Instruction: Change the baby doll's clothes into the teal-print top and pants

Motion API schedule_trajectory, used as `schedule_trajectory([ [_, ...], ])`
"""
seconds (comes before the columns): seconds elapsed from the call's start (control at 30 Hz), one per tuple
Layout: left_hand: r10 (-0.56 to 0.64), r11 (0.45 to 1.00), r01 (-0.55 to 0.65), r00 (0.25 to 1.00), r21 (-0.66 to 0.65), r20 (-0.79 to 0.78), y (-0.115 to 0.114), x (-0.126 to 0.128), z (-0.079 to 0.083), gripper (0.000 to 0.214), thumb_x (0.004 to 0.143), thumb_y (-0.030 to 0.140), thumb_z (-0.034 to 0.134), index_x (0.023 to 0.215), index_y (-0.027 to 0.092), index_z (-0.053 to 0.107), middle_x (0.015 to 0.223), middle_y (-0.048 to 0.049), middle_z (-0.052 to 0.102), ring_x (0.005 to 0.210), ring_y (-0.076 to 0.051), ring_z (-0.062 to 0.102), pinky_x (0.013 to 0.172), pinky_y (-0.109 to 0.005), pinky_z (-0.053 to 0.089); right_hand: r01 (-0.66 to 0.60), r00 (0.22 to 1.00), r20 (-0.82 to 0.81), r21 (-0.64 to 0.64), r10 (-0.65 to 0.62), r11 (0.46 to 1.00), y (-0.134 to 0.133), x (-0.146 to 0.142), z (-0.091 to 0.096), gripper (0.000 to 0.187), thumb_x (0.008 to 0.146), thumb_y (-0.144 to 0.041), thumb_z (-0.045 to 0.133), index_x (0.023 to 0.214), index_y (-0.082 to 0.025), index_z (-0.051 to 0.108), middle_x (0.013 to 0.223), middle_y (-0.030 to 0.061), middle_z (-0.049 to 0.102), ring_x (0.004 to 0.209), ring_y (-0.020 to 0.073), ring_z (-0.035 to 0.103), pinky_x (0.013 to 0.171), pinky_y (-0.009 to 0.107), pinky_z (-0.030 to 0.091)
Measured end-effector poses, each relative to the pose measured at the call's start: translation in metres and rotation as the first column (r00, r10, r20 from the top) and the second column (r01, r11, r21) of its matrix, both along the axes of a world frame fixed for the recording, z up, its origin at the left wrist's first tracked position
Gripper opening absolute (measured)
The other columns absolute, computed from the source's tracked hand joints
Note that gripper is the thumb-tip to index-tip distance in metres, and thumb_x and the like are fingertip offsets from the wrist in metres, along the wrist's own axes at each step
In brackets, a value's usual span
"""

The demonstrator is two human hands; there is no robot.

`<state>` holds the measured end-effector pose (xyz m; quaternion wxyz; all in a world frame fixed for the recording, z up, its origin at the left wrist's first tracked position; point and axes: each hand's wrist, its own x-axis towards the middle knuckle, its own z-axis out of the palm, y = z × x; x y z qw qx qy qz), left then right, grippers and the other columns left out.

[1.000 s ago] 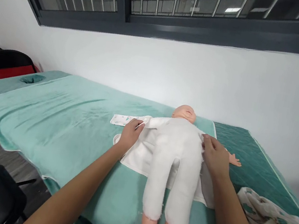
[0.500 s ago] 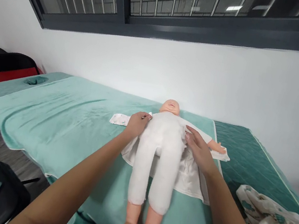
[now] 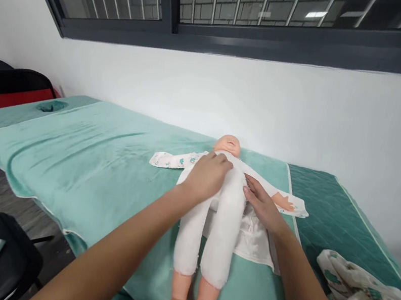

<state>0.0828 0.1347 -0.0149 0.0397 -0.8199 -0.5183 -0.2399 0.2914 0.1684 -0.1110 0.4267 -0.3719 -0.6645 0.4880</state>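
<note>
A baby doll [image 3: 216,224] with a white cloth body lies on its back on a teal-covered table [image 3: 79,160], its bare feet at the near edge. Under it lies an opened white garment [image 3: 255,238] with a printed sleeve [image 3: 170,160] stretched out to the left. My left hand [image 3: 207,175] rests flat on the doll's chest, fingers together and pointing to its head. Beside the doll's right flank, my right hand [image 3: 261,202] lies with its fingers stretched out on the garment's edge. Neither hand grips anything that I can see.
A crumpled printed cloth [image 3: 360,297] lies at the table's right. A darker green cover [image 3: 332,213] spreads under it. Dark chairs [image 3: 7,87] stand at the far left, another dark chair [image 3: 2,255] at the near left. A white wall and barred window run behind.
My left hand has moved from the garment's left side up onto the doll's chest. The right hand has stayed by the doll's flank. The view has shifted slightly.
</note>
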Motion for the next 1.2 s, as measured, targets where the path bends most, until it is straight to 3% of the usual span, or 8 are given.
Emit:
schedule_trajectory([
  [0.17,-0.025,0.987,0.062,0.971,0.147,-0.239,-0.049,0.011,-0.017,0.032,0.093,0.012,0.042,0.117,0.017,0.061,0.141,-0.0126,0.055,0.138,-0.032,0.042,0.11,-0.053,0.037,0.015,1.0,-0.014,-0.018,-0.015,1.0,-0.001,0.0,-0.001,0.055,0.089,-0.056,0.061,0.138,-0.033,0.05,0.156,0.0013,0.043,0.144,0.0246,0.04,0.122,0.046,0.031],
  [0.3,0.07,0.981,-0.088,0.992,0.171,0.109,-0.068,-0.014,-0.04,0.031,0.098,0.021,0.041,0.124,0.024,0.057,0.146,-0.0065,0.053,0.141,-0.024,0.04,0.118,-0.05,0.03,0.042,0.999,0.026,-0.004,-0.042,0.999,-0.001,0.001,-0.003,0.058,0.088,-0.059,0.06,0.138,-0.032,0.049,0.156,0.0026,0.042,0.144,0.0252,0.039,0.123,0.047,0.028],
  [0.43,0.459,0.886,-0.391,0.654,-0.251,0.601,-0.064,-0.053,-0.058,0.048,0.091,0.044,0.057,0.132,0.02,0.053,0.144,-0.0141,0.053,0.133,-0.028,0.05,0.107,-0.044,0.043,0.058,0.996,0.074,0.013,-0.059,0.998,-0.002,0.001,-0.002,0.061,0.088,-0.061,0.058,0.14,-0.031,0.049,0.157,0.0038,0.041,0.144,0.0261,0.039,0.123,0.048,0.027],
  [0.57,0.62,0.759,-0.125,0.437,-0.639,0.651,-0.057,-0.07,-0.056,0.056,0.085,0.058,0.061,0.125,0.019,0.06,0.13,-0.0128,0.065,0.118,-0.028,0.062,0.098,-0.037,0.049,0.071,0.993,0.096,0.034,-0.074,0.997,-0.003,0.001,0.0,0.061,0.088,-0.063,0.057,0.14,-0.031,0.048,0.156,0.0042,0.042,0.144,0.0259,0.039,0.123,0.049,0.026],
  [0.73,0.588,0.696,0.351,0.223,-0.626,0.778,-0.049,-0.072,-0.048,0.045,0.082,0.054,0.065,0.102,0.014,0.069,0.108,-0.013,0.074,0.098,-0.028,0.069,0.082,-0.035,0.056,0.082,0.989,0.122,0.024,-0.085,0.996,-0.003,0.001,-0.001,0.063,0.088,-0.064,0.056,0.14,-0.03,0.048,0.155,0.0044,0.043,0.144,0.0263,0.038,0.123,0.048,0.026],
  [0.83,0.621,0.695,0.338,0.161,-0.634,0.767,-0.046,-0.074,-0.049,0.035,0.078,0.041,0.071,0.099,0.014,0.068,0.098,-0.0116,0.074,0.09,-0.027,0.069,0.075,-0.035,0.056,0.068,0.99,0.124,0.023,-0.07,0.997,-0.003,0.002,-0.001,0.062,0.089,-0.063,0.055,0.141,-0.03,0.047,0.155,0.0045,0.043,0.144,0.0261,0.038,0.123,0.047,0.026],
  [1.07,0.49,0.872,-0.311,0.555,-0.379,0.672,-0.06,-0.047,-0.026,0.013,0.084,0.035,0.057,0.087,0.022,0.055,0.094,-0.0014,0.068,0.088,-0.02,0.062,0.08,-0.033,0.049,0.039,0.992,0.114,0.044,-0.044,0.998,-0.002,0.004,-0.002,0.061,0.09,-0.062,0.056,0.142,-0.031,0.047,0.155,0.0038,0.043,0.143,0.0261,0.04,0.121,0.046,0.03],
  [1.2,0.202,0.969,-0.09,0.827,-0.231,0.525,-0.075,-0.013,-0.006,0.008,0.089,0.021,0.048,0.085,0.024,0.054,0.105,-0.0027,0.069,0.108,-0.022,0.062,0.092,-0.034,0.048,0.036,0.992,0.122,0.077,-0.045,0.996,0.001,0.006,-0.007,0.06,0.091,-0.061,0.055,0.143,-0.031,0.046,0.154,0.0036,0.044,0.143,0.0243,0.04,0.122,0.046,0.029],
])
